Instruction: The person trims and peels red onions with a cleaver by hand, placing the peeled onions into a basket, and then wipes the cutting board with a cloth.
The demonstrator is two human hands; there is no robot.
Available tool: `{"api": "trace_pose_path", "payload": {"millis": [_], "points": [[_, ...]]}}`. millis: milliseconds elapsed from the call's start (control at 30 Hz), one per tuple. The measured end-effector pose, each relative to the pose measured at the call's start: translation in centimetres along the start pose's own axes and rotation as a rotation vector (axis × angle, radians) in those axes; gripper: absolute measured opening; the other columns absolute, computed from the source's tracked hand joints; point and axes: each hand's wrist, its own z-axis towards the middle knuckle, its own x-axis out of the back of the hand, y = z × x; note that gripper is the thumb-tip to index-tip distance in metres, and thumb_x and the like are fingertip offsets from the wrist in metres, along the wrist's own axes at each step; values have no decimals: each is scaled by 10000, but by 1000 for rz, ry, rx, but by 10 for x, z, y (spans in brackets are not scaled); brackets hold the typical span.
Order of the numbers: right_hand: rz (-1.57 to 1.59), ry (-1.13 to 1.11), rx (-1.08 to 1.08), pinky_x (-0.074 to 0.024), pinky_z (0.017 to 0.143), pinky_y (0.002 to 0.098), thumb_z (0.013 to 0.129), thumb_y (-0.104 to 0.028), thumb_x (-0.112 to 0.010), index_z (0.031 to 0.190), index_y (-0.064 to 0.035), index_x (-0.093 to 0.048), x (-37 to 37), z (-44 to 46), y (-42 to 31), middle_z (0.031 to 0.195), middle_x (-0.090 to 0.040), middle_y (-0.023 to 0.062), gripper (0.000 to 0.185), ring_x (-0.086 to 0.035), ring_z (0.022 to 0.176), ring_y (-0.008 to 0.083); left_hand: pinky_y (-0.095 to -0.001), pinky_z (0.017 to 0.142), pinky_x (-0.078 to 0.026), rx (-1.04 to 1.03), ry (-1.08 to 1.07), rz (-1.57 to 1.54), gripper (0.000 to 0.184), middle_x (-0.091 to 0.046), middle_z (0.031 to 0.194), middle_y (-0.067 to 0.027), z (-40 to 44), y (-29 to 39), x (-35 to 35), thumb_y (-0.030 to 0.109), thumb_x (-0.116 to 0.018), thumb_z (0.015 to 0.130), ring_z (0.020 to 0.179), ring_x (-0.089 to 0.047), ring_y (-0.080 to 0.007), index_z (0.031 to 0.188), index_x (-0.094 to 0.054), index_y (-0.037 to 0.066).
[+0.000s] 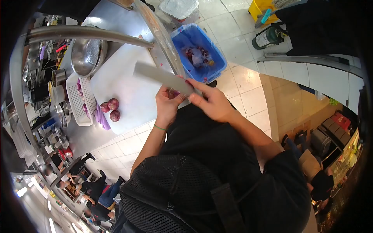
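My right hand (213, 103) is closed around the handle end of a broad-bladed knife (149, 73), its blade blurred and pointing to the upper left. Just beside it, my left hand (168, 104) pinches a red onion (173, 92), mostly hidden by fingers and blade. Both hands are close together in front of my body, near the edge of a white cutting board (134, 97). On the board's left part sit three red onions (113, 104), next to a purple cloth (101, 117).
A white perforated basket (87, 97) holds more red onions. Metal bowls (86, 56) stand behind it, under a metal rail (93, 34). On the floor, a blue bin (219, 58) contains peelings. Several people are at lower left; another person (320, 182) is at right.
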Motion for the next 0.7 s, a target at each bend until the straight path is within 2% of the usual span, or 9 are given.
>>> {"api": "trace_pose_path", "payload": {"millis": [33, 67, 133, 267, 333, 367, 533, 600, 700], "points": [[321, 61, -7, -527, 579, 370, 1006, -574, -577, 1513, -12, -455, -1, 7, 4, 656, -648, 70, 767, -639, 550, 225, -331, 1020, -520, 2, -20, -46, 574, -642, 1303, -95, 0, -5, 2, -81, -743, 866, 1161, -623, -176, 1401, -544, -11], [569, -63, -222, -431, 531, 256, 1067, -485, -524, 1492, -1, -486, 12, 5, 8, 694, -586, -30, 645, -505, 557, 72, -326, 1021, -519, 6, -41, -91, 597, -640, 1309, -96, 0, -8, 3, -100, -764, 841, 1158, -624, -175, 1393, -550, -16], [690, -146, -307, -350, 537, 197, 1077, -492, -497, 1461, 8, -523, 29, 11, 20, 773, -603, -17, 631, -462, 594, 31, -328, 1025, -518, 9, -46, -152, 602, -637, 1316, -99, 1, -9, 2, -70, -783, 846, 1161, -625, -178, 1395, -543, -21], [418, 19, -157, -521, 697, 325, 1060, -549, -483, 1514, 14, -452, 19, 13, 20, 847, -685, 105, 724, -647, 736, 193, -339, 1036, -515, 24, -30, -176, 610, -636, 1319, -113, 5, -12, 3, -86, -763, 851, 1165, -627, -193, 1408, -521, -26], [153, 108, 21, -537, 788, 399, 1009, -580, -548, 1538, -7, -427, 4, 8, 15, 863, -691, 183, 789, -682, 814, 285, -343, 1039, -515, 36, -18, -188, 614, -634, 1317, -117, 5, -13, 2, -96, -752, 853, 1170, -625, -198, 1414, -514, -26], [23, 24, -76, -534, 750, 431, 953, -622, -602, 1555, -27, -401, 8, -3, 10, 830, -676, 241, 870, -697, 784, 360, -348, 1034, -516, 54, -25, -209, 583, -632, 1319, -117, 5, -13, 2, -79, -726, 880, 1178, -622, -201, 1418, -511, -23], [-225, -80, -60, -537, 683, 483, 921, -664, -616, 1587, -28, -310, 8, -7, -16, 728, -670, 250, 970, -681, 708, 458, -343, 1005, -515, 122, 9, -218, 473, -639, 1288, -90, 6, -12, 4, 89, -651, 992, 1165, -621, -186, 1430, -502, -8], [-242, -30, -12, -497, 642, 464, 942, -560, -654, 1621, -80, -260, 5, -8, -12, 647, -596, 234, 920, -634, 638, 431, -341, 1004, -511, 120, 2, -227, 472, -641, 1278, -80, 5, -14, 3, 106, -659, 991, 1156, -619, -177, 1424, -508, -5], [-357, -92, -84, -541, 692, 495, 915, -658, -621, 1584, -40, -329, 11, -8, -21, 760, -681, 255, 956, -691, 738, 454, -337, 1003, -504, 125, -19, -249, 455, -641, 1265, -68, 6, -15, 0, 128, -667, 992, 1148, -612, -162, 1405, -526, -1]]}}
